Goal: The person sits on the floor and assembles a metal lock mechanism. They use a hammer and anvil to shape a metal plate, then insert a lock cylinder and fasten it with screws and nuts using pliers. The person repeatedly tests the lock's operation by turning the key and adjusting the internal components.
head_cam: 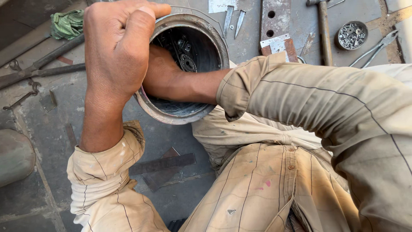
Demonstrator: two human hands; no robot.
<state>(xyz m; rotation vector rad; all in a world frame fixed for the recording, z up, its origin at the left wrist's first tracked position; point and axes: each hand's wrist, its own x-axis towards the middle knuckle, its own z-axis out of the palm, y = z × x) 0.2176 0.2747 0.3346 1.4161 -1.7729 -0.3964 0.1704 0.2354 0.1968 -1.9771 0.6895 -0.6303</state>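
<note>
My left hand [118, 47] is curled in a tight fist over the rim of the drum [182, 116], a round metal shell lying on the floor with its open mouth toward me; the fingers wrap the near-left edge, thumb pressed along the top, so the rim sits right under my knuckles. My right hand [161, 73] reaches inside the drum through the mouth, wrist and forearm crossing the right rim; its fingers are hidden behind my left fist, so I cannot tell how far they are closed or whether they hold anything. Just past those hidden fingers, deep in the drum, lie a small gear [187, 62] and some loose dark parts. Beyond the drum, well away from both hands, are two blades [234, 19], a rusty plate [274, 21] with holes, a hammer [324, 30], a tin of nuts [352, 35] and pliers [377, 47]. Left of my fist lie a green rag [68, 23] and long shears [38, 68]. Below my left wrist a flat metal bar [163, 164] rests on the floor.
</note>
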